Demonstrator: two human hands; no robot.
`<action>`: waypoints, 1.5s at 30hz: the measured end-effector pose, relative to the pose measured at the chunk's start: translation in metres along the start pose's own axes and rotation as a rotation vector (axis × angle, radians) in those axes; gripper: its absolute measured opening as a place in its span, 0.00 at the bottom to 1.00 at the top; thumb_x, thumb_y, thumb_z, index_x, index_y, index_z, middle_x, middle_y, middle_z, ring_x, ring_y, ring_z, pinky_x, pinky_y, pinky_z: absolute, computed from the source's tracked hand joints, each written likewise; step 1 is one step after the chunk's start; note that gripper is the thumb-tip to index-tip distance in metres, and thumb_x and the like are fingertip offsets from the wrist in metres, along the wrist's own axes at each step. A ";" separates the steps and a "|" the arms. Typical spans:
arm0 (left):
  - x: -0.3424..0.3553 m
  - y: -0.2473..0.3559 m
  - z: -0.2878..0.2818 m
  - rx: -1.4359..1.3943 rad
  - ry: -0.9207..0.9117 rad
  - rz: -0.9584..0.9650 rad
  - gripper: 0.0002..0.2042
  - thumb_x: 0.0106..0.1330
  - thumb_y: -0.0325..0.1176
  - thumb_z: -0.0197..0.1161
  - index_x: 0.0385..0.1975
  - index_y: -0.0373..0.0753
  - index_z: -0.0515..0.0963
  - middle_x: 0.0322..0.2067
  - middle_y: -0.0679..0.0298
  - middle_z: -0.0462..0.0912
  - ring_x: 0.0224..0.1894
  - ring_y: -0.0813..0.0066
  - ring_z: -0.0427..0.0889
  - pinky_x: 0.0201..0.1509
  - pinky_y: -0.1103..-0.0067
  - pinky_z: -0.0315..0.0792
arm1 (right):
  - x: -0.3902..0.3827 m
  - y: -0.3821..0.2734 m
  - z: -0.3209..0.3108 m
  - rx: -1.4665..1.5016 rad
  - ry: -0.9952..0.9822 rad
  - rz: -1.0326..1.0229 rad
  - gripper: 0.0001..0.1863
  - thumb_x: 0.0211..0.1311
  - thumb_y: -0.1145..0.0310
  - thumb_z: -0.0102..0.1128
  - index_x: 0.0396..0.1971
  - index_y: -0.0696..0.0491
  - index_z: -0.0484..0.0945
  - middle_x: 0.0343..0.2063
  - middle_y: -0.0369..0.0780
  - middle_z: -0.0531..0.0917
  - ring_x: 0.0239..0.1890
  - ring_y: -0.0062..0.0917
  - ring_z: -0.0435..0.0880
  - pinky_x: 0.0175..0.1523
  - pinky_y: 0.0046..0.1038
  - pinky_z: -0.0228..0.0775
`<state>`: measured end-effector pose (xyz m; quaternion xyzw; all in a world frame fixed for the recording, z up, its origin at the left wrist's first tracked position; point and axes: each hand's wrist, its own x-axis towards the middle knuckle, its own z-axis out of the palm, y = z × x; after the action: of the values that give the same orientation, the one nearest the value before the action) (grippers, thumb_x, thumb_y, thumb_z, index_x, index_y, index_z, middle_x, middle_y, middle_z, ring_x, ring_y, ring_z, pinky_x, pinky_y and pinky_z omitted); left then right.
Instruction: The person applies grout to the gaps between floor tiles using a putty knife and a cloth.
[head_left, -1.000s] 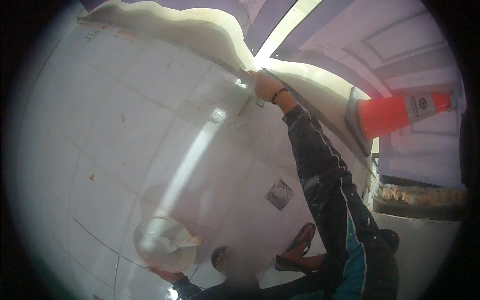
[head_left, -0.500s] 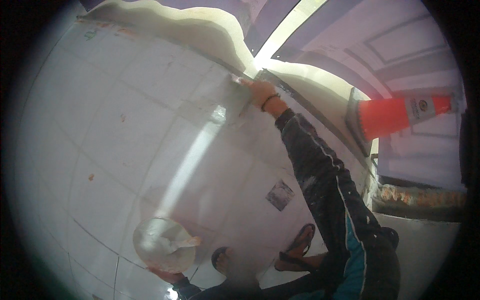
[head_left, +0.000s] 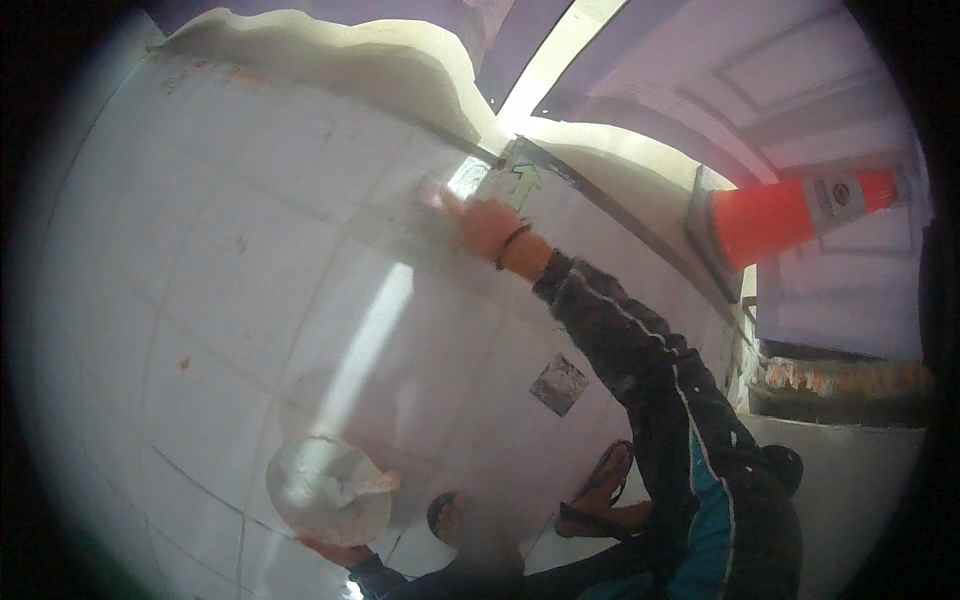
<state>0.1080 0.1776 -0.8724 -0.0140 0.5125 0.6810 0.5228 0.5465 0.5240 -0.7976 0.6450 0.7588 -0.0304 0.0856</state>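
At the lower left, my left hand (head_left: pixel 338 551) grips a round pale bowl (head_left: pixel 287 500) by its near rim. Whitish stuff (head_left: pixel 335 487) lies in the bowl, and a small tan piece, perhaps a handle, juts toward its right rim. My right arm stretches far forward, and the right hand (head_left: pixel 486 228) is low over the light tiled floor (head_left: pixel 230 310), fingers drawn together. Something pale and blurred shows at its fingertips; I cannot make out what it is. A dark band circles the right wrist.
A green arrow mark (head_left: pixel 526 182) lies on the floor beyond my right hand. An orange traffic cone (head_left: pixel 765 222) stands at the right by a wavy-edged cream border (head_left: pixel 620 160). A dark square patch (head_left: pixel 559 385) marks the floor ahead of my sandalled feet (head_left: pixel 605 485).
My right hand has moved left and nearer across the tiles, away from the border, uncovering the green arrow mark. The left hand and bowl stay almost in place.
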 end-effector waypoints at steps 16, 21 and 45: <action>0.007 -0.013 -0.034 0.631 -0.040 0.222 0.36 0.69 0.63 0.34 0.68 0.42 0.50 0.65 0.52 0.56 0.66 0.54 0.59 0.69 0.59 0.55 | 0.032 0.047 -0.010 0.113 0.044 0.111 0.29 0.55 0.72 0.48 0.59 0.35 0.68 0.36 0.46 0.83 0.37 0.41 0.84 0.42 0.39 0.75; -0.010 -0.011 0.016 0.247 0.041 0.091 0.35 0.69 0.61 0.36 0.67 0.41 0.53 0.65 0.52 0.56 0.66 0.53 0.59 0.69 0.58 0.55 | -0.004 0.003 -0.023 0.005 -0.071 0.022 0.27 0.57 0.69 0.51 0.58 0.35 0.69 0.36 0.44 0.83 0.37 0.39 0.84 0.41 0.38 0.75; -0.008 -0.001 0.013 0.086 0.009 0.038 0.35 0.69 0.62 0.36 0.68 0.41 0.50 0.66 0.53 0.55 0.66 0.54 0.58 0.69 0.58 0.55 | 0.079 -0.027 -0.047 -0.088 -0.040 -0.517 0.21 0.48 0.75 0.53 0.40 0.36 0.82 0.42 0.32 0.82 0.54 0.28 0.73 0.69 0.57 0.40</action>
<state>0.1192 0.1814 -0.8628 0.0153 0.5438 0.6680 0.5078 0.5031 0.6037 -0.7660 0.4244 0.8972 -0.0310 0.1180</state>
